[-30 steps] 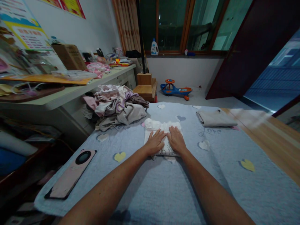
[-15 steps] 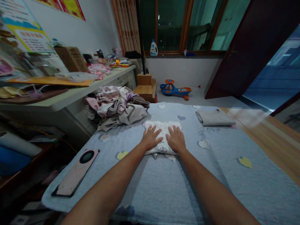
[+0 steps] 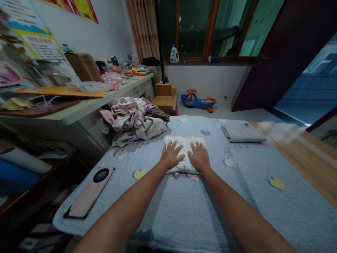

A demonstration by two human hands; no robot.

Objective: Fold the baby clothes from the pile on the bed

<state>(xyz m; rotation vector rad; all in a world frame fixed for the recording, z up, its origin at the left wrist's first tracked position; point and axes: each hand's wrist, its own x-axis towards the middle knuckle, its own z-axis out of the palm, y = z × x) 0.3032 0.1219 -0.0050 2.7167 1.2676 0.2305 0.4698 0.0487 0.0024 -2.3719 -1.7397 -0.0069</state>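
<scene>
Both my hands lie flat, fingers spread, on a folded white garment with a cartoon cat print near its lower edge. My left hand presses its left half and my right hand its right half, almost side by side. Neither hand grips anything. The garment rests on a light blue quilted blanket with felt heart patches. Left of my hands, a heap of crumpled pink and grey clothes sits on the blanket. A folded grey cloth lies to the right.
A phone in a pink case lies at the blanket's left side. A white desk with a cardboard box and clutter runs along the left. A wooden step block and a toy ride-on car stand beyond the blanket. A wooden surface borders the right.
My hands have turned from angling inward to pointing forward and now spread flat. The white garment looks shorter and flatter than a second ago. The view has shifted slightly.
</scene>
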